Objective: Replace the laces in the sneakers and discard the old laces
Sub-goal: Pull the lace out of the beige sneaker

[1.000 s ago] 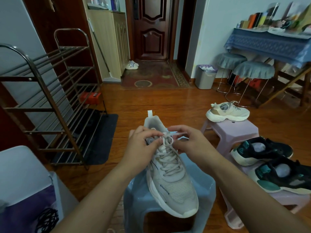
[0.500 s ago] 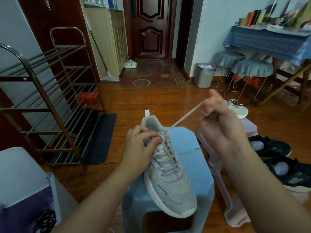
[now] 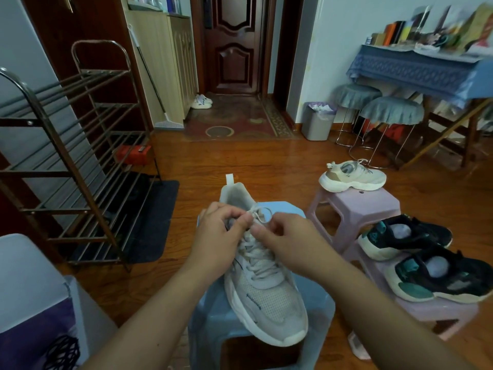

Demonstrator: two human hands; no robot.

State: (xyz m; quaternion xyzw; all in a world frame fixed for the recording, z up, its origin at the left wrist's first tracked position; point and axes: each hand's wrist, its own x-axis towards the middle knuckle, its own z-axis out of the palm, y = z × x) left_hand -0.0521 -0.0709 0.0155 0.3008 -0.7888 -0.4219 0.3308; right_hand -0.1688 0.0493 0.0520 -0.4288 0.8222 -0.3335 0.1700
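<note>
Beige sneaker [image 3: 262,292] on a light blue plastic stool [image 3: 314,311], sole down. Long axis runs near-to-far, leaning a little left at the far end — toe toward the camera, heel and pull tab away toward the door.

Both hands meet at the top of the lacing, near the shoe's collar. Left hand [image 3: 218,236]: fingers curled, thumb and forefinger pinching the pale lace [image 3: 257,263]. Right hand [image 3: 286,243]: fingers curled too, pinching lace just beside the left; a small loop of lace stands up between the two hands. The rest of the lace crosses the eyelets down toward the toe.

To the right, the matching beige sneaker [image 3: 352,176] sits on a pink stool [image 3: 357,206], lying crosswise, toe to the right. Nearer and further right — two black-and-teal sneakers [image 3: 426,257] on another pink stool [image 3: 437,308], toes to the left. Metal shoe rack [image 3: 72,156] at left. Grey waste bin [image 3: 317,124] by the far wall.
</note>
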